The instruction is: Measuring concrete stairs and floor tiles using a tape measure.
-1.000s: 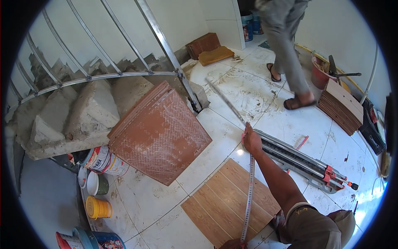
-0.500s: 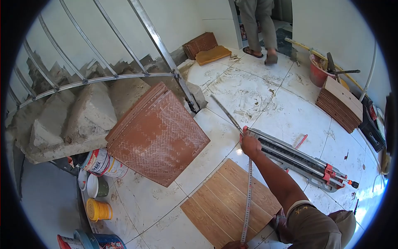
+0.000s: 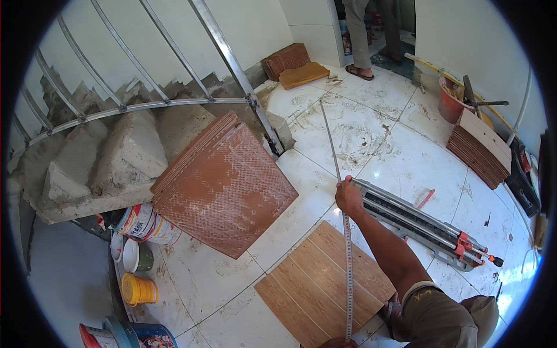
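My right hand (image 3: 349, 197) is closed around the blade of a tape measure (image 3: 349, 267), beside the head of the tile cutter (image 3: 418, 223). From there the blade runs down across a wood-look tile (image 3: 307, 272) on the floor. Its other stretch sticks out past my fingers over the dirty white floor tiles. At the lower edge, my left hand (image 3: 338, 343) is closed at the near end of the blade, mostly cut off by the picture's rim. The tape's case cannot be made out.
A stack of reddish-brown tiles (image 3: 226, 185) leans on the concrete stairs (image 3: 133, 145) under a metal railing (image 3: 217, 43). Paint buckets and a yellow tub (image 3: 139, 289) stand left. More tiles (image 3: 478, 148) and a red bucket (image 3: 451, 104) are right. A person (image 3: 360, 40) stands at the doorway.
The tape's far stretch has swung right and now points more straight ahead. The near end has shifted slightly right with my left hand. The other person has stepped further into the doorway.
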### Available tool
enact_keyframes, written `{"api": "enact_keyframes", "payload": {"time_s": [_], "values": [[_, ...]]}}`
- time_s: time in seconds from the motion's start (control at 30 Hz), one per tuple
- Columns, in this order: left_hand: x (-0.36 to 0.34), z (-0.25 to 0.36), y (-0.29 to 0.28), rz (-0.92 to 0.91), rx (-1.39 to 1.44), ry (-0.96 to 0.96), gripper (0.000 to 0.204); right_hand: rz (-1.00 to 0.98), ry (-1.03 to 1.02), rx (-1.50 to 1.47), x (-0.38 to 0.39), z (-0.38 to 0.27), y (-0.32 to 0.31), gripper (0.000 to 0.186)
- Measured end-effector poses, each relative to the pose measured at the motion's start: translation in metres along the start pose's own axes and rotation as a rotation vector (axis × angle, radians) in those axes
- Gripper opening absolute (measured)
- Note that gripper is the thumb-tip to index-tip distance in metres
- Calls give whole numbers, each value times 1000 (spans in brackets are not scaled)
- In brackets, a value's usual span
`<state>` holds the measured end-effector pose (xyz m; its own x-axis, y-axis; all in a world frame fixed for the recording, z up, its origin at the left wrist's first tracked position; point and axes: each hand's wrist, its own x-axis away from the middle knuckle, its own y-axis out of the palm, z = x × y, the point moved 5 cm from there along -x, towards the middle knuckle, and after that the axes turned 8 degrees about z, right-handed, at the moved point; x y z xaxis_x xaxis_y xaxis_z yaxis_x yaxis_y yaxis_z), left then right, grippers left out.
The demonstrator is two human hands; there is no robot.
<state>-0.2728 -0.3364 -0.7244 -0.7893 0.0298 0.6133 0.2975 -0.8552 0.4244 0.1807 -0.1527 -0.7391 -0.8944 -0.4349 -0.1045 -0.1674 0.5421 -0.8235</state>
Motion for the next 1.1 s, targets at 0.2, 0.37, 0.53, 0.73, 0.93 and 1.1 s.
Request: {"api": "enact_keyframes", "payload": {"time_s": [0.2, 0.37, 0.53, 0.73, 0.93, 1.1], "values": [[-10, -18, -13, 40, 10, 27, 44, -105, 38, -30, 12, 0, 13, 36], [-10, -16, -18, 78, 24, 31, 44, -261, -62, 177, 32, 3, 50, 26], [-14, -11, -19, 74, 19, 26, 44, -231, -448, 319, 43, 42, 91, 26], [-14, -9, -26, 128, 44, 43, 45, -308, 349, -818, 87, 4, 44, 37], [-25, 3, -30, 158, 62, 78, 45, -252, 116, -782, 146, -46, -40, 51], [-26, 11, -36, 191, 70, 95, 45, -243, -104, -587, 162, -67, -59, 65]]}}
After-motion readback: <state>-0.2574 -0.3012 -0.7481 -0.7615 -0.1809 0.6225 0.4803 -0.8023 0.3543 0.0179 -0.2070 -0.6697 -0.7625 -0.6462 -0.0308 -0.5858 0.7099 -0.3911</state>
